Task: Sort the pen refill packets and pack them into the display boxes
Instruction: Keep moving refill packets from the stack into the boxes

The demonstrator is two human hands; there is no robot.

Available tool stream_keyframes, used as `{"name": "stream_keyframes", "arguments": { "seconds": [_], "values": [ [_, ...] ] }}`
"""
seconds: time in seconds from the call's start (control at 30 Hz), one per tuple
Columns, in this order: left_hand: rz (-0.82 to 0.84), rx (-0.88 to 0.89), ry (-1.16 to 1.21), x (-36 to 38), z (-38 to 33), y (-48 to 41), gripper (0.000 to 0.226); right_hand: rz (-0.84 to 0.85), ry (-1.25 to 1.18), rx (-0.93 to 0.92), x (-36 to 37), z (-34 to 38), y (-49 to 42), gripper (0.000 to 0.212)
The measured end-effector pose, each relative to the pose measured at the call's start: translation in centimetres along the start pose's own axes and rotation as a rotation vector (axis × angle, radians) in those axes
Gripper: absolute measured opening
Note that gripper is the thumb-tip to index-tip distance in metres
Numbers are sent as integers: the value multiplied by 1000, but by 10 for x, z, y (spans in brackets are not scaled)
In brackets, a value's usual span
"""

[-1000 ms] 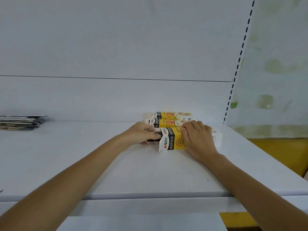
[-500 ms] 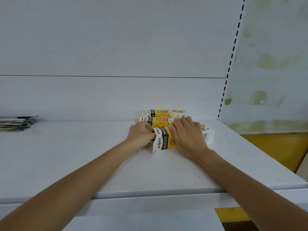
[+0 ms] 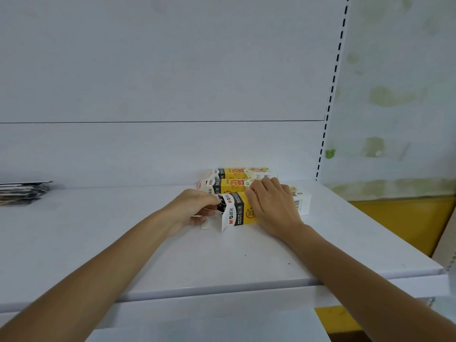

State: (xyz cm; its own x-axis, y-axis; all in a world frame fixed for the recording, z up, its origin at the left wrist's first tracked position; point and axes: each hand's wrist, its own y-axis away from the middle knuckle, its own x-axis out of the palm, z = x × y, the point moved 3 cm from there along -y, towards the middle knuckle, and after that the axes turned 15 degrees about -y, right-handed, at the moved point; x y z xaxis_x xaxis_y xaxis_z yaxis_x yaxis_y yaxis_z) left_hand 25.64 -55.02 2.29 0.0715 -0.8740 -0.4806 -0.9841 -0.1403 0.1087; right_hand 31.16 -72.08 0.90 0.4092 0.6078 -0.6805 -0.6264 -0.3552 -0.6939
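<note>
The nearest display box (image 3: 238, 213) is yellow with a black band and a white end (red lettering on it); the rear boxes (image 3: 234, 186) at 12 o'clock match. The shelf (image 3: 123, 243) is white. At 2 o'clock the wall (image 3: 394, 99) shows green blotches.

White flat shelf (image 3: 98, 243), even soft light. White back panel (image 3: 160, 70) behind it, thin horizontal seam across. Slotted white upright (image 3: 333, 80) at right edge. Pale wall (image 3: 407, 58) beyond with greenish stains, yellow band (image 3: 407, 218) below. Stack of flat dark sheets (image 3: 22, 192) far left on shelf.
</note>
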Motion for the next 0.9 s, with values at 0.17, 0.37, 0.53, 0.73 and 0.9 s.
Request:
{"name": "stream_keyframes", "arguments": {
  "seconds": [0.17,0.37,0.53,0.73,0.9],
  "values": [
    [69,-58,102,6,-3,-2,11,8,-39,21,-3,4,1,56],
    [240,-140,334,11,-9,-3,17,67,-15,-17,-5,4,4,59],
    [350,-69,444,22,-15,-5,52,70,30,-20,-5,0,2,84],
    [-115,-27,180,10,-5,-12,18,109,-1,-5,-6,0,2,89],
    [-374,339,-531,-31,8,1,14,122,-38,-33,-17,2,0,65]
  ]
}}
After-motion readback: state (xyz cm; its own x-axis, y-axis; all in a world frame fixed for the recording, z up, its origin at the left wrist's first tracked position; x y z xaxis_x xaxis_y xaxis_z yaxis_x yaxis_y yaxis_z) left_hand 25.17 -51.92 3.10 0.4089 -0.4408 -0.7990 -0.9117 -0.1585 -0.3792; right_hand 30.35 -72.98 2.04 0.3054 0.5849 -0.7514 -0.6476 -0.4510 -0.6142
